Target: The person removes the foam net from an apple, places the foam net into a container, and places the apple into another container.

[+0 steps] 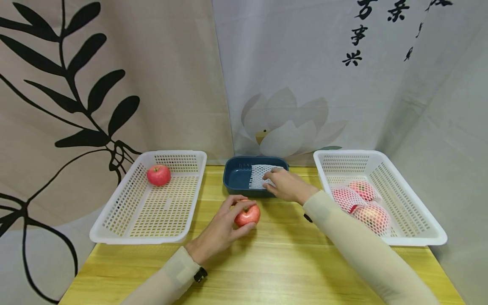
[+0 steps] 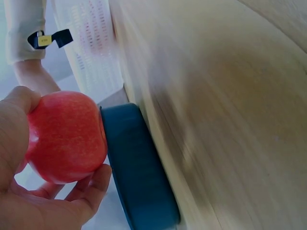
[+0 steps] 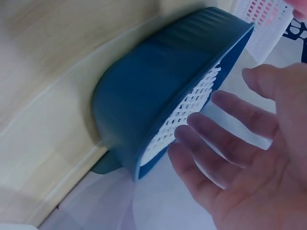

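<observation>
My left hand (image 1: 219, 233) grips a red apple (image 1: 248, 215) above the front of the table, its fingers and thumb around the fruit. In the left wrist view the apple (image 2: 67, 136) overlaps the near wall of a dark blue bin (image 2: 139, 167). My right hand (image 1: 287, 185) reaches over the right side of that bin (image 1: 236, 186), fingers loosely bent and spread. White foam netting (image 1: 257, 176) lies inside the bin. In the right wrist view nothing sits between the fingers of the hand (image 3: 249, 148), and the netting (image 3: 184, 112) shows just beyond the fingertips.
To the left, a white basket (image 1: 198, 190) holds one bare apple (image 1: 158, 175). The white basket (image 1: 415, 203) on the right contains several apples in white netting (image 1: 371, 218). Behind the wooden table (image 1: 267, 271) hang printed cloths (image 1: 171, 76).
</observation>
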The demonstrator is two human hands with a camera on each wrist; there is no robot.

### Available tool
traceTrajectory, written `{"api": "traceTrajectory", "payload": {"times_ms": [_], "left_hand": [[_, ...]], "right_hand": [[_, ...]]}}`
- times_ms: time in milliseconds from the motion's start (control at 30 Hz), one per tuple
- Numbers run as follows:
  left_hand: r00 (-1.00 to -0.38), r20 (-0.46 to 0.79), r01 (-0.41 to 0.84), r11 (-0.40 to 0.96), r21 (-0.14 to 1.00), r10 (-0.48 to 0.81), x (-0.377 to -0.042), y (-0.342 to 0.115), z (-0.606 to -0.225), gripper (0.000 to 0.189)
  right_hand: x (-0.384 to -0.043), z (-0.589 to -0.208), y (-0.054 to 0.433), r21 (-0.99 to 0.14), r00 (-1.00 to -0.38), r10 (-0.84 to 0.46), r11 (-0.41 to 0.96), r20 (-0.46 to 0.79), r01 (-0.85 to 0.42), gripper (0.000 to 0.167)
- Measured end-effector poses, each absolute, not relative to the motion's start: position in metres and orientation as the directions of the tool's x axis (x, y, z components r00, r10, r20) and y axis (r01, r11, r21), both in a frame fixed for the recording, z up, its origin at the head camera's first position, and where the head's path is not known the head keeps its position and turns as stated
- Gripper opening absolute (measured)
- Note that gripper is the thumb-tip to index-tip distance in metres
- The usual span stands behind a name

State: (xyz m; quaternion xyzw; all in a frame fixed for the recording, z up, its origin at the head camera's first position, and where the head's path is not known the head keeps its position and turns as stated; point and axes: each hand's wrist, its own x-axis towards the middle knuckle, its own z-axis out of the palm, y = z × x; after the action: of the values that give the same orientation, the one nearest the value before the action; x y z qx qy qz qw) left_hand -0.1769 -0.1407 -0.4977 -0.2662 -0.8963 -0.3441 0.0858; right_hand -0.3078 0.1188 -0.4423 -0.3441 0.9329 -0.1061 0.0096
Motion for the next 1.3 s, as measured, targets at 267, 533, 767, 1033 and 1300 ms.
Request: {"api": "traceTrajectory", "payload": {"times_ms": [267,533,767,1033,1300], "left_hand": [[-0.832,0.367,0.554,0.620,0.555,0.415,-0.178,-0.142,-0.493,0.060],[-0.853,0.359,0.522,0.645,0.558,0.379,-0.176,-0.147,-0.481,0.061],[-0.854,0.388,0.513,0.684,0.519,0.346,-0.175,-0.152,-0.470,0.060],[-0.835,0.445,0.529,0.690,0.494,0.322,-0.175,-0.161,-0.458,0.061],[-0.853,0.431,0.496,0.715,0.492,0.295,-0.174,-0.172,-0.443,0.062]], "right_hand": [[-0.295,-0.433,0.124,-0.127,-0.720,-0.678,0.709,0.147,-0.693,0.042],[-0.279,-0.421,0.129,-0.077,-0.673,-0.703,0.676,0.229,-0.733,0.043],[-0.269,-0.417,0.137,-0.049,-0.643,-0.714,0.657,0.277,-0.752,0.045],[-0.260,-0.415,0.143,-0.035,-0.613,-0.718,0.640,0.329,-0.768,0.046],[-0.249,-0.412,0.148,-0.040,-0.593,-0.724,0.621,0.353,-0.782,0.048]]}}
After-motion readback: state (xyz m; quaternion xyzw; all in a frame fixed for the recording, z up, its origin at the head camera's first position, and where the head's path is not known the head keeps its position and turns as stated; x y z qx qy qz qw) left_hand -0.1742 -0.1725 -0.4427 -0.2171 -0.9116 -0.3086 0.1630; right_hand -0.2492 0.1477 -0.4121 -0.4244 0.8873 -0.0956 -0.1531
